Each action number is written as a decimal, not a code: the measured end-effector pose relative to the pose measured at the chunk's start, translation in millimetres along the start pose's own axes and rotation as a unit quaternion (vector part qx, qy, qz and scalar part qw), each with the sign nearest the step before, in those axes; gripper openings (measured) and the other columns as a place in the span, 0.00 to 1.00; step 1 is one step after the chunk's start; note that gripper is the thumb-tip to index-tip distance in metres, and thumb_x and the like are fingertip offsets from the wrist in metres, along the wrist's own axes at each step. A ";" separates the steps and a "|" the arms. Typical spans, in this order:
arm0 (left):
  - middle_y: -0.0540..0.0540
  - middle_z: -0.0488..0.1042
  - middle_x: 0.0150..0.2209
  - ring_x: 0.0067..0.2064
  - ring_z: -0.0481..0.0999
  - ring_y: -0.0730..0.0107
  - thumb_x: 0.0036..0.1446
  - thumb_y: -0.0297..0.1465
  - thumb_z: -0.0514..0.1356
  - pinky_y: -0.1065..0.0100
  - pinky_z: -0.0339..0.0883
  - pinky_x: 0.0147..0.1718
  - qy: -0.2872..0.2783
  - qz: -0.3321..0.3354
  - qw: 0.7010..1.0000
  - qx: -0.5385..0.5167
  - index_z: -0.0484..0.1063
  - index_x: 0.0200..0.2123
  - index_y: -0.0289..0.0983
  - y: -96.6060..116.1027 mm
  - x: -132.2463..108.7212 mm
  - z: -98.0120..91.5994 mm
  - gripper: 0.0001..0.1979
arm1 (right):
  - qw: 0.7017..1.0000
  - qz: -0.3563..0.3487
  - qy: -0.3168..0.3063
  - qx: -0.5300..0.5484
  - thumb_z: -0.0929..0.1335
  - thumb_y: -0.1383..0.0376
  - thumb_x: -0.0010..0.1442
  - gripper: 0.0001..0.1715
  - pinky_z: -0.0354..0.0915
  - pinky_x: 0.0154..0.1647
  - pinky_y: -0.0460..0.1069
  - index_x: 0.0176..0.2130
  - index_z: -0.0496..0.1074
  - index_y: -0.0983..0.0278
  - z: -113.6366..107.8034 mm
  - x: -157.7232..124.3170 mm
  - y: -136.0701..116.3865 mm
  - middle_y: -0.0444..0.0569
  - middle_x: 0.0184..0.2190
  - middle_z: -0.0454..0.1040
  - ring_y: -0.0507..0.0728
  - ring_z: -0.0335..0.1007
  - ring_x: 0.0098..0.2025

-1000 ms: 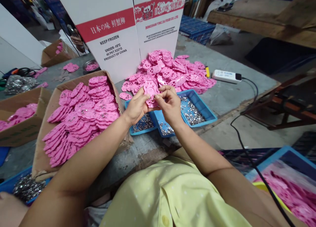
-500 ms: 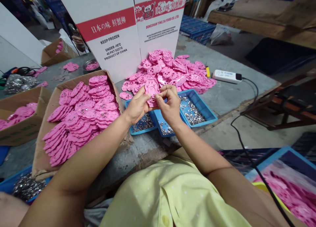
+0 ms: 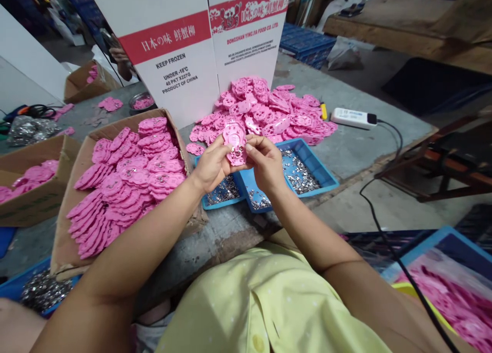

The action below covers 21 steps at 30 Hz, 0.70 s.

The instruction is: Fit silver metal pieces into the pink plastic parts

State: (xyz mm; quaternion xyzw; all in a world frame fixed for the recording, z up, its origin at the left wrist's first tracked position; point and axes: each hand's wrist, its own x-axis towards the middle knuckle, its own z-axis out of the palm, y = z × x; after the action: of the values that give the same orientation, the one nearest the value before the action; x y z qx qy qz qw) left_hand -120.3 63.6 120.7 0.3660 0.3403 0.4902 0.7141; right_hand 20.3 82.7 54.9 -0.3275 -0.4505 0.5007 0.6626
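A pink plastic piece [image 3: 234, 137] with a scalloped outline is held up in front of me, with small metal bits on its lower part. My left hand [image 3: 212, 163] is closed on its left edge, thumb on the face. On its right edge, my right hand [image 3: 265, 161] pinches with thumb and fingertips. Just beneath are blue trays of small metal parts: a left tray [image 3: 209, 207], a middle tray [image 3: 251, 181] and a right tray [image 3: 333, 184]. A heap of similar pink pieces [image 3: 269, 109] lies behind my hands.
To the left, a cardboard box [image 3: 63, 245] holds stacked pink pieces. A white printed carton [image 3: 184, 97] stands behind it. A white device [image 3: 352, 118] with a black cable [image 3: 369, 204] lies at right. Another person's hand [image 3: 120, 56] shows beyond the carton.
My right thumb has drawn back from the piece's face toward its right edge, uncovering metal bits on the lower part. The piece has shifted slightly left.
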 end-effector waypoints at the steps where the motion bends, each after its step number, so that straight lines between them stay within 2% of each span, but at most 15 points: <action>1: 0.43 0.82 0.50 0.57 0.82 0.54 0.61 0.25 0.61 0.44 0.79 0.59 0.001 0.000 1.000 -0.002 0.70 0.59 0.40 0.8 0.0 0.0 0.23 | 1.000 0.009 -0.005 0.008 0.78 0.52 0.55 0.16 0.72 0.43 0.50 0.36 0.75 0.58 -1.0 -0.4 -0.5 0.46 0.44 0.77 0.53 0.72 0.40; 5: 0.41 0.83 0.47 0.53 0.85 0.53 0.57 0.24 0.65 0.45 0.80 0.58 -0.013 -0.002 1.000 0.021 0.69 0.52 0.37 2.1 -0.3 -0.9 0.19 | 1.000 0.018 -0.007 -0.017 0.76 0.51 0.57 0.16 0.73 0.43 0.52 0.40 0.75 0.57 -11.1 -0.4 -4.0 0.46 0.42 0.77 0.54 0.73 0.40; 8: 0.41 0.84 0.46 0.51 0.86 0.54 0.53 0.21 0.68 0.46 0.80 0.57 -0.025 0.004 0.998 0.055 0.68 0.49 0.37 1.5 -0.5 -2.0 0.21 | 0.998 -0.003 0.033 -0.062 0.75 0.52 0.57 0.15 0.71 0.43 0.52 0.40 0.76 0.57 -28.1 5.2 -5.4 0.46 0.40 0.77 0.54 0.72 0.38; 12: 0.40 0.84 0.46 0.50 0.87 0.54 0.53 0.22 0.67 0.48 0.81 0.56 -0.029 0.014 0.996 0.078 0.66 0.49 0.37 1.4 -0.7 -2.8 0.21 | 0.983 -0.042 0.098 -0.149 0.73 0.54 0.56 0.15 0.69 0.40 0.51 0.40 0.75 0.59 -68.4 22.8 -5.0 0.46 0.37 0.75 0.53 0.69 0.35; 14: 0.40 0.84 0.45 0.49 0.87 0.55 0.54 0.22 0.67 0.49 0.82 0.55 -0.032 0.018 0.995 0.088 0.66 0.50 0.37 1.7 -0.7 -3.3 0.21 | 0.958 -0.048 0.133 -0.250 0.71 0.56 0.58 0.13 0.68 0.41 0.51 0.40 0.74 0.61 -94.3 33.2 -6.0 0.48 0.38 0.76 0.54 0.70 0.36; 15: 0.40 0.84 0.46 0.47 0.87 0.56 0.54 0.23 0.67 0.50 0.82 0.53 -0.034 0.021 0.995 0.092 0.66 0.50 0.37 1.9 -0.6 -3.5 0.22 | 0.935 -0.035 0.147 -0.322 0.70 0.58 0.58 0.11 0.68 0.41 0.51 0.40 0.74 0.61 -107.2 37.6 -6.9 0.49 0.39 0.77 0.55 0.70 0.36; 17: 0.40 0.84 0.46 0.45 0.88 0.57 0.54 0.24 0.67 0.51 0.83 0.51 -0.037 0.026 0.994 0.100 0.66 0.51 0.36 2.0 -0.4 -4.0 0.22 | 0.862 0.036 0.129 -0.489 0.69 0.63 0.58 0.09 0.67 0.42 0.52 0.40 0.75 0.63 -130.1 43.4 -8.7 0.52 0.40 0.79 0.57 0.72 0.38; 19: 0.39 0.84 0.46 0.44 0.88 0.57 0.53 0.25 0.68 0.53 0.83 0.49 -0.038 0.025 0.993 0.105 0.66 0.50 0.36 2.0 -0.4 -4.1 0.22 | 0.761 0.148 0.025 -0.631 0.71 0.66 0.57 0.09 0.66 0.42 0.52 0.40 0.78 0.64 -145.8 44.1 -8.8 0.54 0.41 0.81 0.60 0.74 0.39; 21: 0.39 0.84 0.45 0.45 0.87 0.57 0.52 0.26 0.69 0.54 0.84 0.48 -0.037 0.022 0.993 0.106 0.65 0.50 0.37 2.1 -0.6 -3.9 0.24 | 0.674 0.230 -0.098 -0.695 0.74 0.65 0.55 0.11 0.65 0.41 0.52 0.41 0.80 0.63 -152.9 40.4 -6.4 0.55 0.41 0.83 0.62 0.76 0.41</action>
State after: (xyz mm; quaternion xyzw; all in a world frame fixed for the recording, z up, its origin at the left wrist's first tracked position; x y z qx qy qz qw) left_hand -124.7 64.3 120.6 0.4647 0.3554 0.4531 0.6726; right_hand 167.8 122.2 13.4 -0.7359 -0.6413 0.2088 0.0603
